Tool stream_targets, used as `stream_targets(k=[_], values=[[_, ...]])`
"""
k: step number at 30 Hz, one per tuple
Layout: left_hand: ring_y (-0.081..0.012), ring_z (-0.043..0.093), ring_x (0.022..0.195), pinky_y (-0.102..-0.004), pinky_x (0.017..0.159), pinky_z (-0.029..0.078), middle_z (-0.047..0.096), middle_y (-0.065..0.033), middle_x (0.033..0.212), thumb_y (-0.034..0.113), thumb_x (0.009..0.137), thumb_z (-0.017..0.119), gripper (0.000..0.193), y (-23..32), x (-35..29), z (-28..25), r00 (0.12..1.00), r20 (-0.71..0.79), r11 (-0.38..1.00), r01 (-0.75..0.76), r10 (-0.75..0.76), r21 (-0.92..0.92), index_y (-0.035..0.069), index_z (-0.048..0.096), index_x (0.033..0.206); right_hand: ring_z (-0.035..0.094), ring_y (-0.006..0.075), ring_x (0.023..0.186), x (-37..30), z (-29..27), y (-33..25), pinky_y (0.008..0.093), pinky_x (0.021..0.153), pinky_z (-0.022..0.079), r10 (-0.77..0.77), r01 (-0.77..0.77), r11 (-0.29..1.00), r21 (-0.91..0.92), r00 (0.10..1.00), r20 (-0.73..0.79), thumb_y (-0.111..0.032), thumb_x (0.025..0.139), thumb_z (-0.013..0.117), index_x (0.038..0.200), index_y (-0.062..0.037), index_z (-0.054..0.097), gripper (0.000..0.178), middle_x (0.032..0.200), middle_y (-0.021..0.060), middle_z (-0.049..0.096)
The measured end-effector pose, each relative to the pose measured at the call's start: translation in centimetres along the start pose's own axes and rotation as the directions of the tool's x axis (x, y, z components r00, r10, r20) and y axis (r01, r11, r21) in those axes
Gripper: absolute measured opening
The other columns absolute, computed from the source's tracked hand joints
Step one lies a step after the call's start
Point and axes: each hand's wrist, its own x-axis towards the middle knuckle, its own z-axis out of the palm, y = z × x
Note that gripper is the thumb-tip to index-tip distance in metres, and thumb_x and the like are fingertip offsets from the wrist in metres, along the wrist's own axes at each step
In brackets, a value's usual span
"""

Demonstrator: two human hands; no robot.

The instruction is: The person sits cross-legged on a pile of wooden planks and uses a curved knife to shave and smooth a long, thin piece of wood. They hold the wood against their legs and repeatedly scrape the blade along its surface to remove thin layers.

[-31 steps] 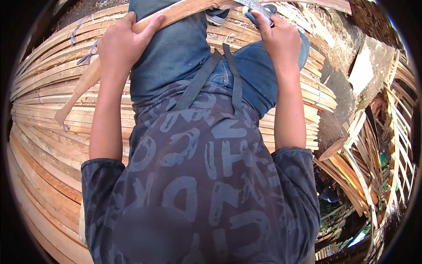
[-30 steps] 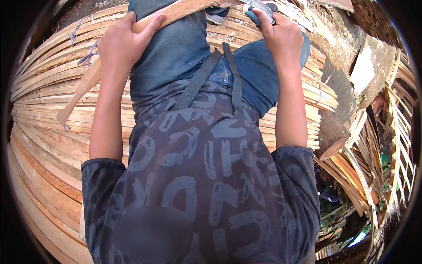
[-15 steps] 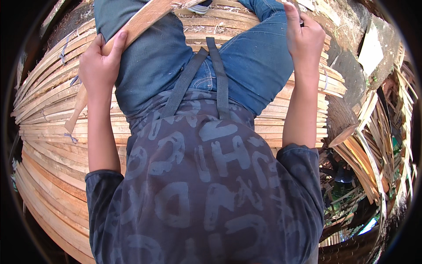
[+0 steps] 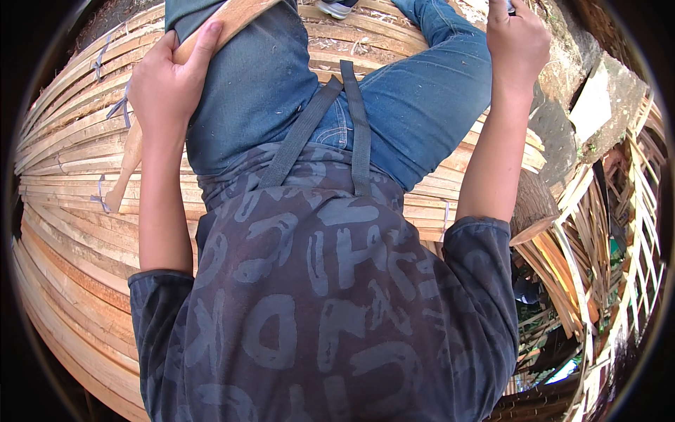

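Strip (image 4: 211, 35) of pale wood is lying across your left thigh, running from 12 o'clock down to its ragged end at 9 o'clock. Your left hand (image 4: 165, 81) is clenching around it, thumb on top. Since a second ago that hand is sitting lower and nearer you, so more of the strip is showing above it. Your right hand (image 4: 517, 42) is curling at 1 o'clock, higher than before; the grey tool it was holding is now out of view, so you cannot tell its grip. Slats (image 4: 63, 232) are spreading beneath your jeans (image 4: 422, 105).
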Motion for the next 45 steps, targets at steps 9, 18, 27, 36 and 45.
stream_targets(k=[9,18,27,36,45], values=[[-0.036,0.06,0.061,-0.0392,0.058,0.046,0.059,-0.0176,0.06,0.072,0.076,0.054,0.072,-1.6,0.8,0.0,0.992,0.077,0.995,0.099,-0.096,-0.028,0.0,0.062,0.07,0.039,0.0185,0.048,-3.9,-10.8,17.6,0.038,0.052,0.036,0.744,-0.739,0.668,0.086,0.667,-0.043,-0.055,0.092,0.048,0.05,0.0043,0.045,0.073,0.047,0.0064,0.042],[-0.0281,0.064,0.067,-0.0354,0.064,0.048,0.064,-0.0147,0.068,0.062,0.068,0.072,0.067,-0.7,0.4,-2.3,0.944,0.32,0.989,-0.114,0.078,0.096,-0.001,0.066,0.09,0.03,0.0122,0.051,-14.4,-2.4,5.0,0.0334,0.048,0.027,0.61,-0.653,0.674,0.346,0.756,0.238,-0.047,0.097,0.047,0.055,0.0012,0.038,0.064,0.049,0.0012,0.033],[-0.0087,0.046,0.05,-0.026,0.047,0.038,0.05,-0.002,0.055,0.026,0.081,0.074,0.035,-2.3,1.2,-5.1,0.71,0.704,0.958,0.193,0.014,-0.214,-0.003,0.059,0.069,0.037,0.0146,0.049,-7.3,-4.1,-3.2,0.0339,0.048,0.032,0.176,-0.28,0.897,0.341,0.936,0.304,-0.059,0.092,0.048,0.055,0.003,0.044,0.072,0.047,0.0054,0.039],[-0.0116,0.047,0.053,-0.0281,0.053,0.039,0.048,-0.0045,0.056,0.025,0.086,0.069,0.036,-3.1,-1.1,-5.0,0.801,0.589,0.987,-0.017,0.109,-0.161,-0.005,0.056,0.07,0.059,0.0336,0.054,-4.3,-3.3,-9.1,0.0427,0.052,0.042,0.071,-0.165,0.96,0.224,0.924,0.376,-0.046,0.089,0.057,0.069,0.0018,0.065,0.053,0.055,0.0204,0.056],[-0.016,0.034,0.049,-0.0333,0.048,0.033,0.039,-0.0095,0.052,0.028,0.085,0.07,0.043,-5.1,-0.2,-4.1,0.821,0.483,0.948,-0.212,0.304,-0.236,-0.006,0.051,0.066,0.062,0.0391,0.061,0.7,-0.6,-6.7,0.046,0.058,0.045,0.043,-0.054,0.998,0.018,0.924,0.379,-0.047,0.09,0.055,0.077,0.0005,0.068,0.051,0.063,0.0252,0.059]])
